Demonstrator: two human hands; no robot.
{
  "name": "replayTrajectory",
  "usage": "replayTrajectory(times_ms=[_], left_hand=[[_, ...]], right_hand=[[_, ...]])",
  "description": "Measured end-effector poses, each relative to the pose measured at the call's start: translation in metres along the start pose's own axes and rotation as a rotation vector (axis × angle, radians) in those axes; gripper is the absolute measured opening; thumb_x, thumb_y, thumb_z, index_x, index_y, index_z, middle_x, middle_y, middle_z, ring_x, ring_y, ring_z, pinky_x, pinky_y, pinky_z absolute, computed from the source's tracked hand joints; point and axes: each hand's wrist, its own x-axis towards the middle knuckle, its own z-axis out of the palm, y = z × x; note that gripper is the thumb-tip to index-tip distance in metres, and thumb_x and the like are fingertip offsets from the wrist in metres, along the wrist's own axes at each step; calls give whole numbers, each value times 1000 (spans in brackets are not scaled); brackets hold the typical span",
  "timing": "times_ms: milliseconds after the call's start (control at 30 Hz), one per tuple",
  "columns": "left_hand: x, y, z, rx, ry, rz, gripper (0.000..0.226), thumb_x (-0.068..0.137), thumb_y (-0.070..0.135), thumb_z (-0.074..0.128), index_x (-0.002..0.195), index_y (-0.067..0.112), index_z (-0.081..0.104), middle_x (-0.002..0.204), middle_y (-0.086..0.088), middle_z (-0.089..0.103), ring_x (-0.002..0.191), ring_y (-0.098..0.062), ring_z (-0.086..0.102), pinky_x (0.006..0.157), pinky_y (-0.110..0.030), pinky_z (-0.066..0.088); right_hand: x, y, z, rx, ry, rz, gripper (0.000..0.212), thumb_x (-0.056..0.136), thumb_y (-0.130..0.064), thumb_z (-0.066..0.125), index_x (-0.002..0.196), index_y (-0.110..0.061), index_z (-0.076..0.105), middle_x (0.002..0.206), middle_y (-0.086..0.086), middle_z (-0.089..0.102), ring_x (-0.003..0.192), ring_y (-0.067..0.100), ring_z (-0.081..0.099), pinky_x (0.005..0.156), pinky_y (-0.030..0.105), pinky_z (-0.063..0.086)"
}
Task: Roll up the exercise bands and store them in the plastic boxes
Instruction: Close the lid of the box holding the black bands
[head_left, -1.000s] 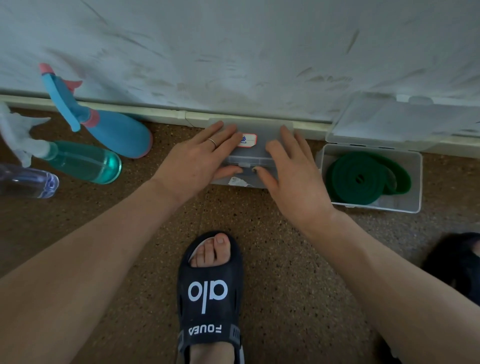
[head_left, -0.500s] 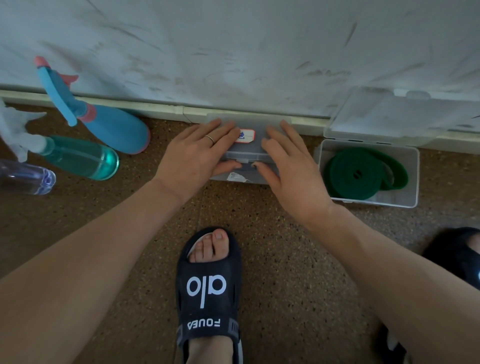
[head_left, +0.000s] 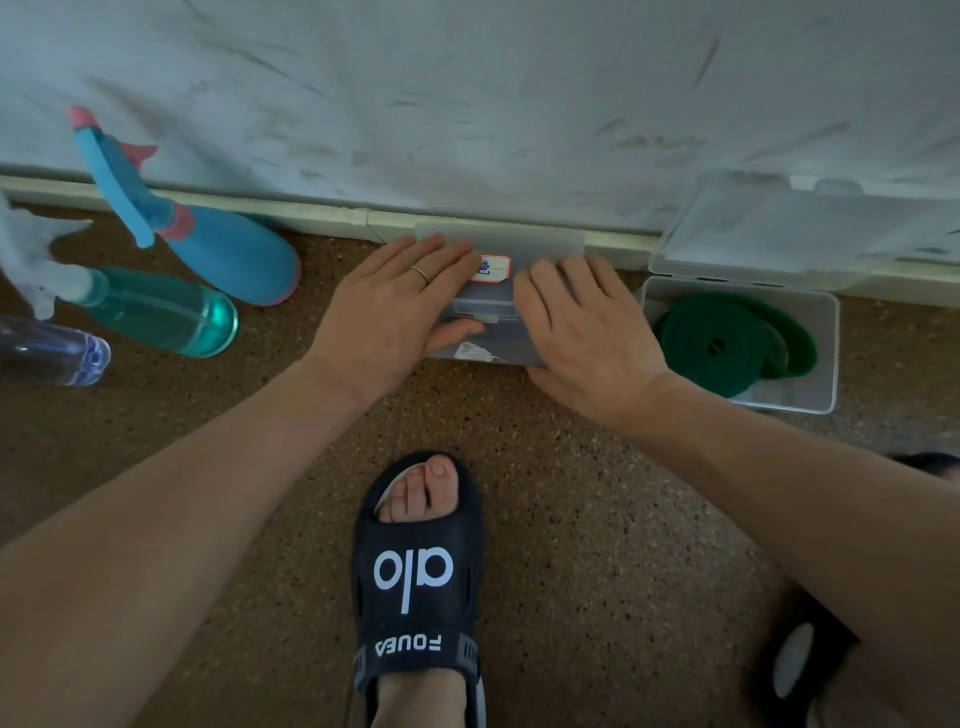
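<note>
Open plastic box (head_left: 826, 358), lid against the wall, held the rolled green exercise band (head_left: 727, 345). Closed plastic box (head_left: 498, 306) sat by the skirting; I logged left hand (head_left: 395, 312) and right hand (head_left: 587, 332) flat-fingered, pressing its lid, likely latching it.
</note>
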Motion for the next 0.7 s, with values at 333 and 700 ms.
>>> replayTrajectory(times_ms=[333, 700], left_hand=[[-4, 7, -10, 96, -169, 24, 96, 77, 52, 80, 146, 0, 39, 149, -21, 49, 138, -37, 47, 118, -47, 34], [-10, 2, -8, 108, -167, 89, 90, 80, 45, 82, 141, -8, 43, 147, -29, 49, 137, -43, 49, 118, -48, 31]], right_hand=[[5, 3, -1, 30, -8, -28, 77, 71, -37, 78, 130, -2, 44, 116, 17, 53, 99, 35, 51, 94, 49, 44], [2, -1, 3, 142, -102, -22, 81, 77, -23, 79, 144, -1, 38, 145, 21, 47, 128, 48, 47, 112, 59, 35]])
